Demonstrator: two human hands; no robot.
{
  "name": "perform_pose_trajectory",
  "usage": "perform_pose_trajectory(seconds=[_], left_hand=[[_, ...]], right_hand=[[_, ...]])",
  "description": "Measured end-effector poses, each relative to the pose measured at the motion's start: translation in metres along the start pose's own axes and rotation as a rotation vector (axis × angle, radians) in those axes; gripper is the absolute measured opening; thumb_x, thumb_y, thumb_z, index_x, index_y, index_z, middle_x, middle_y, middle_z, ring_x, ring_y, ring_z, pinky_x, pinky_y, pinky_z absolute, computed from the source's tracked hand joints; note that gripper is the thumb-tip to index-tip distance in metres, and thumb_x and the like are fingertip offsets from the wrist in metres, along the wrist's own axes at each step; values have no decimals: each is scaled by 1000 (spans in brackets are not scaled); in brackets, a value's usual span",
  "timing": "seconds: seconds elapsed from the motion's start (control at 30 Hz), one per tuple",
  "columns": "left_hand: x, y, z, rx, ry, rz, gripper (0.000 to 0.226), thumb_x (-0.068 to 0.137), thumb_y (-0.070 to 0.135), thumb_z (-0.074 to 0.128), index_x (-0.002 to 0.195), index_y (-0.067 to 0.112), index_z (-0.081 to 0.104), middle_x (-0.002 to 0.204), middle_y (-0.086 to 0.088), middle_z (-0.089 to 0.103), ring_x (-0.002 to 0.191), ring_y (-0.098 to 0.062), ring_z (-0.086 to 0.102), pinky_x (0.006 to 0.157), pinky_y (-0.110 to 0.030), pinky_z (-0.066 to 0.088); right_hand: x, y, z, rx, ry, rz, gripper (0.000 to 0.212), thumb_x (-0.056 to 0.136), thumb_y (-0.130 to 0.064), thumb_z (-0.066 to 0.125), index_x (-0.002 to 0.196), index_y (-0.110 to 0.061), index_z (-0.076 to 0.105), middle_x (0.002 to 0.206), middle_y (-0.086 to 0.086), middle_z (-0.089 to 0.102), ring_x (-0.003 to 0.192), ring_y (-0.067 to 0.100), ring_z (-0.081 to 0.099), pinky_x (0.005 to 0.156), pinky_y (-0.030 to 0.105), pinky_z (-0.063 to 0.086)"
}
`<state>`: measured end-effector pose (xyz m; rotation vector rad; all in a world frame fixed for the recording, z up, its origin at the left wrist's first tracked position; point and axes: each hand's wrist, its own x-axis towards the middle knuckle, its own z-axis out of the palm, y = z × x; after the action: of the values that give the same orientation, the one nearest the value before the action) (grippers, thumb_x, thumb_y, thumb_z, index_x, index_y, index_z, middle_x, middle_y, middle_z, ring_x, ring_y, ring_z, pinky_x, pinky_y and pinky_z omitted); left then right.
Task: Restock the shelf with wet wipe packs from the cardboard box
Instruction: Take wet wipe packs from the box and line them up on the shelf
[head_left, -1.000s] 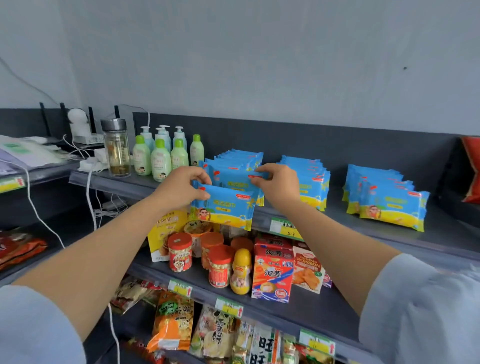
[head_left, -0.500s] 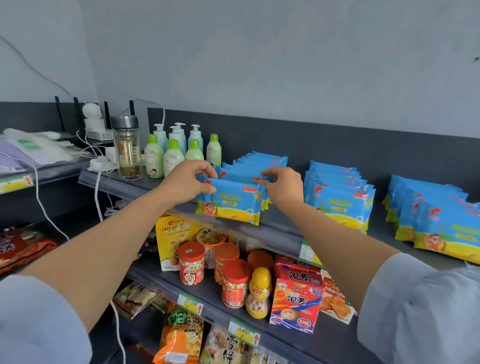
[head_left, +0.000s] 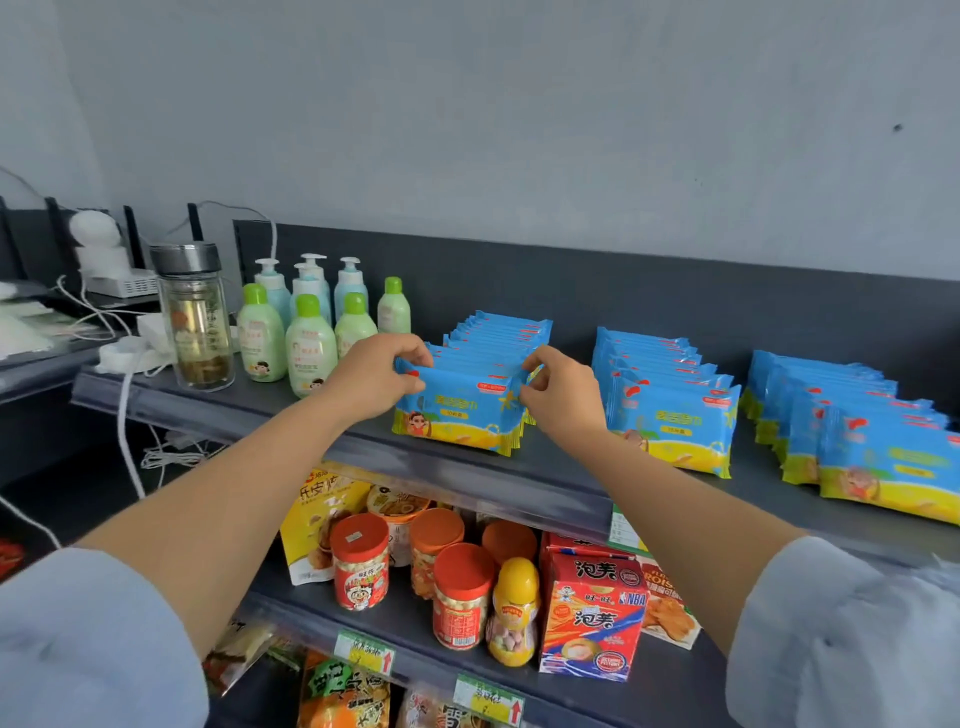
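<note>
Wet wipe pack (head_left: 457, 415) is held at both upper corners. Our left hand (head_left: 374, 374) pinches its top left corner between thumb and curled fingers, and our right hand (head_left: 561, 395) pinches the top right edge the same way. Its lower edge looks to be down on the top shelf (head_left: 270, 410), and it leans back against the row of like packs (head_left: 498, 338) behind it, at the front of that row. We judge this pack as good as placed. What is left for it is to let go, perhaps after squaring it with the row.

Further out to the right, a second row (head_left: 670, 410) and a third row (head_left: 857, 447) of the same packs stand on the same shelf, with gaps between the rows, each several packs deep. So a fair share of the restocking appears done. Bare shelf shows in front of all three rows, so more could fit. How many packs remain we cannot say, as the cardboard box is not in view.

To the left of our row stand green and blue lotion bottles (head_left: 306, 353) and a glass flask (head_left: 195, 322). On the shelf below (head_left: 675, 686) are snack jars (head_left: 358, 561) and boxes (head_left: 592, 618), which have no part in the job.
</note>
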<state>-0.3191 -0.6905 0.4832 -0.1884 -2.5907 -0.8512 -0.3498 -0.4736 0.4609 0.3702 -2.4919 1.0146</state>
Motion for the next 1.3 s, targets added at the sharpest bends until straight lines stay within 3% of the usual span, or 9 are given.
perform_pose_trajectory(seconds=[0.07, 0.17, 0.37, 0.53, 0.73, 0.9, 1.0, 1.17, 1.3], left_hand=[[1, -3, 2, 16, 14, -25, 18, 87, 8, 67, 101, 19, 67, 111, -2, 62, 97, -23, 55, 69, -19, 35], [3, -6, 4, 37, 36, -14, 24, 88, 8, 66, 109, 19, 69, 116, 1, 60, 98, -13, 51, 80, -23, 38], [5, -6, 5, 106, 46, 21, 28, 90, 8, 62, 116, 18, 68, 105, 2, 54, 98, -15, 50, 80, -24, 36], [0, -8, 10, 200, 77, 85, 35, 91, 7, 61, 124, 18, 63, 106, 4, 45, 95, -12, 45, 81, -25, 38], [-11, -9, 16, 227, 56, 118, 47, 92, 8, 59, 137, 20, 50, 135, 3, 46, 123, -18, 43, 100, -34, 41], [-15, -2, 18, 366, 76, 173, 54, 93, 20, 59, 144, 18, 40, 154, -2, 30, 143, -20, 21, 115, -38, 25], [-16, 10, 19, 454, 99, 235, 54, 96, 28, 54, 145, 15, 38, 157, -1, 25, 146, -18, 14, 116, -36, 19], [-16, 29, 29, 528, 84, 325, 54, 96, 33, 52, 144, 12, 39, 153, -2, 32, 143, -20, 21, 114, -35, 22], [-18, 52, 40, 534, 83, 383, 45, 94, 31, 54, 136, 14, 46, 137, -2, 48, 129, -22, 38, 100, -36, 34]], right_hand=[[-1, -1, 3, 27, -15, -10, 21, 87, -6, 60, 108, -12, 61, 64, -7, 53, 64, 11, 55, 57, 21, 39], [-4, -1, 4, 47, -23, -14, 26, 91, -5, 56, 115, -12, 61, 63, -8, 53, 59, 4, 51, 54, 14, 36], [-9, -3, 6, 24, -19, -6, 32, 96, -7, 50, 126, -15, 57, 71, -13, 50, 63, 1, 49, 57, 14, 39], [-16, -8, 5, -9, -30, 8, 41, 96, -1, 42, 133, -15, 51, 104, 6, 64, 79, 14, 57, 66, 26, 47], [-21, -14, 4, -93, -55, 7, 50, 95, -2, 42, 143, -16, 40, 121, 8, 62, 103, 24, 60, 84, 42, 54], [-28, -15, 0, -138, -67, 17, 64, 90, 2, 44, 148, -17, 27, 103, 7, 65, 91, 23, 59, 74, 39, 53], [-31, -12, -1, -181, -53, 9, 61, 89, 1, 43, 146, -17, 30, 94, 8, 64, 84, 23, 56, 64, 36, 44], [-42, -5, -17, -322, -12, -23, 54, 91, -2, 44, 142, -16, 36, 113, 8, 58, 101, 28, 56, 70, 35, 44], [-55, 6, -37, -446, 53, 6, 42, 97, -13, 43, 139, -17, 41, 125, 7, 53, 111, 27, 52, 75, 34, 42]])
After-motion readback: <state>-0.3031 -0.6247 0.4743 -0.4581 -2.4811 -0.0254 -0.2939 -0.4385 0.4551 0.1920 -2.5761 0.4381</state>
